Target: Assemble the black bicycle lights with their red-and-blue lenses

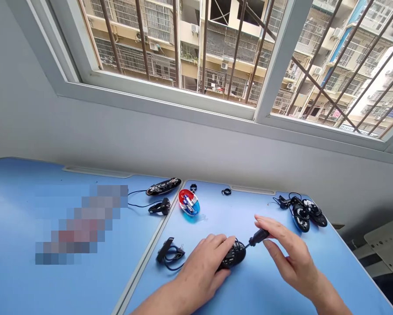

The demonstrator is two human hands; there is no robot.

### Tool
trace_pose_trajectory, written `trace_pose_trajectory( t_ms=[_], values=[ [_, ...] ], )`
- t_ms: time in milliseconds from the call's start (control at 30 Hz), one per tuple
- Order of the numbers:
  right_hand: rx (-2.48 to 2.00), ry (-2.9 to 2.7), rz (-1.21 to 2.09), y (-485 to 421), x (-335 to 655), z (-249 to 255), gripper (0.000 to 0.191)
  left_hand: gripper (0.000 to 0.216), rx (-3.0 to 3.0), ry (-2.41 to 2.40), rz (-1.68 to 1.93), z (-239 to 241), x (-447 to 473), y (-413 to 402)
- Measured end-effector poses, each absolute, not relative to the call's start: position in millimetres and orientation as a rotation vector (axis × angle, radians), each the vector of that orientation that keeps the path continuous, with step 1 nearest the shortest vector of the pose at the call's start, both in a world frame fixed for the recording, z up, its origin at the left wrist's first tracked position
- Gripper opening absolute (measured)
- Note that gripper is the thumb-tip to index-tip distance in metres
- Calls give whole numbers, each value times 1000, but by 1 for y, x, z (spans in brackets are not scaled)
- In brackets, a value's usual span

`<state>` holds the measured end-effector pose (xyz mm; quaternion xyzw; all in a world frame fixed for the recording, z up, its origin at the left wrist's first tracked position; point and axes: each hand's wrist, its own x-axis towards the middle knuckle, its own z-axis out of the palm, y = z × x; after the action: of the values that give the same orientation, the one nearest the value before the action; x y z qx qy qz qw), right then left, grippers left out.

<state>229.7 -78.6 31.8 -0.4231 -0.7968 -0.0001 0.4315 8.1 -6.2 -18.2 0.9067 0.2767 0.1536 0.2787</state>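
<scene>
A black oval plastic casing (233, 255) lies on the blue table, with my left hand (205, 265) closed over its left part. The underside of that hand and the covered part of the casing are hidden. My right hand (290, 253) holds a black-handled screwdriver (258, 236) between thumb and fingers. Tilted down to the left, its shaft meets the right end of the casing. From beneath my left hand a thin cord runs to a small black clip-like part (165, 250) on the table.
Beyond my hands stands a red, white and blue oval tray (189, 202) with small parts. Small black rings (226, 191) lie near the wall. More black casings with cords (310, 214) sit at right, another casing (163, 187) at back left. A seam (144, 258) divides the tables.
</scene>
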Motion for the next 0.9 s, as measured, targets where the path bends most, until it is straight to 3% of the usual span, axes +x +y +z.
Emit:
trace_pose_trajectory(
  t_ms=[167, 333, 533, 667, 900],
  values=[
    [-1044, -1949, 234, -83, 239, 35, 37, 63, 2431, 747, 395, -17, 8, -7],
    [-1112, -1720, 228, -74, 231, 27, 5, 64, 2483, 723, 453, -25, 8, -6],
    [-1001, -1796, 8, -67, 222, 25, 34, 65, 2488, 701, 488, -22, 6, -6],
    [-1010, -1928, 79, -75, 230, 31, 43, 65, 2473, 701, 481, -21, 6, -5],
    [-1035, -1927, 383, -83, 246, 39, 32, 63, 2473, 703, 481, -25, 7, -5]
  ],
)
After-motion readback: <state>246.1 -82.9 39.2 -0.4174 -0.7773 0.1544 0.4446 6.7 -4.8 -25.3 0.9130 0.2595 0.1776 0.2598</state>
